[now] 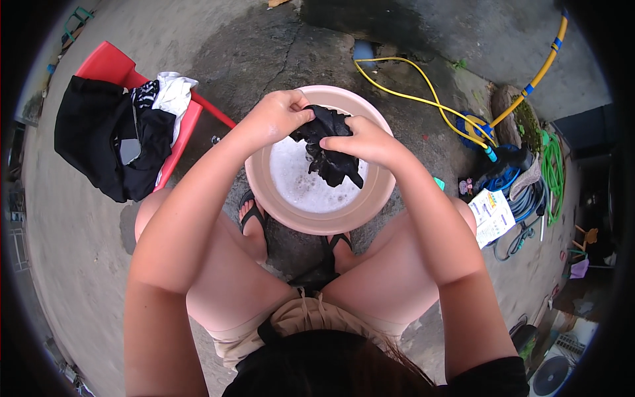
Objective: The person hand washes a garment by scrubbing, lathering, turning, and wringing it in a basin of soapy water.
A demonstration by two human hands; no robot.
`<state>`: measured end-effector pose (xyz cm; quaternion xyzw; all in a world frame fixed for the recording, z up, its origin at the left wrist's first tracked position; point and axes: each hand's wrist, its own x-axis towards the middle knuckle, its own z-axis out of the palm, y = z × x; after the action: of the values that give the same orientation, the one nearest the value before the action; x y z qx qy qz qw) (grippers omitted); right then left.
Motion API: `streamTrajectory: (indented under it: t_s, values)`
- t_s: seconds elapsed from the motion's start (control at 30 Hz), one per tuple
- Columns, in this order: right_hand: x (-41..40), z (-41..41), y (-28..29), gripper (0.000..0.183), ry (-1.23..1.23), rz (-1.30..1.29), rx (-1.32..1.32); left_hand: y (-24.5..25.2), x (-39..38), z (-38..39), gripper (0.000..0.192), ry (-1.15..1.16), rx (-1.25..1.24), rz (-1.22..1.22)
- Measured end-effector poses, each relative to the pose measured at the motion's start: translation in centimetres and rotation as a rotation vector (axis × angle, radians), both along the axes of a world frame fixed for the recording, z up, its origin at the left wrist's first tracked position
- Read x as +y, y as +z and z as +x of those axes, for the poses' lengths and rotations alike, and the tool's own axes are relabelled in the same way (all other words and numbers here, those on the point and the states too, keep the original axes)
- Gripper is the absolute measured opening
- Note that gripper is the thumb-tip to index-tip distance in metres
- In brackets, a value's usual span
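Observation:
A wet black cloth with ruffled edges (330,149) hangs bunched between my two hands, above a round pink plastic basin (320,224). My left hand (283,113) pinches its upper left edge between thumb and fingers. With thumb and fingers, my right hand (364,140) grips the cloth's right side. Sudsy, whitish water (302,186) fills the bottom of the basin, and the cloth's lower end hangs over it. Whether that end touches the water I cannot tell. The basin stands on the ground between my feet and knees.
To the left, a red plastic chair (106,62) bears black clothes (92,134) and a white cloth (173,94). A yellow hose (431,99) loops across the wet concrete at the upper right. Coiled blue hose (526,198), a printed paper packet (492,216) and green hose (551,173) lie to the right.

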<state>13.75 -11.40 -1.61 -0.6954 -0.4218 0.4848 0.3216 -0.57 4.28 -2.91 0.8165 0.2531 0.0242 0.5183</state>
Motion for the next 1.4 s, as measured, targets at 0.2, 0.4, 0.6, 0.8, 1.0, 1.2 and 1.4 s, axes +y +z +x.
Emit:
streamTrajectory:
  t_s: [0.2,0.4,0.6,0.8,1.0,1.2,1.4]
  values:
    - [0.1,1.6,-1.8,0.037,-0.005,-0.052,-0.072,-0.3,-0.8,0.5,0.013,0.156,-0.147,-0.290]
    - [0.4,1.4,-2.3,0.038,-0.055,-0.029,-0.223,0.0,-0.8,0.4,0.014,0.382,-0.289,-0.748]
    - [0.6,2.5,-3.8,0.035,-0.076,-0.039,-0.329,1.5,-1.3,0.4,0.013,0.378,-0.330,-0.767]
    - [0.4,2.4,-2.6,0.029,-0.060,0.042,-0.461,2.0,-1.1,0.0,0.007,0.320,-0.345,-0.672]
    - [0.5,2.1,-1.7,0.024,-0.022,-0.066,-0.478,1.4,-1.0,-0.2,0.007,0.266,-0.311,-0.509]
    - [0.2,2.8,-3.6,0.013,-0.136,0.209,-0.524,1.8,-1.3,-0.1,0.005,0.353,-0.240,-0.423]
    - [0.4,3.2,-2.6,0.016,-0.155,0.276,-0.407,1.5,-0.9,-0.5,0.004,0.417,-0.216,-0.403]
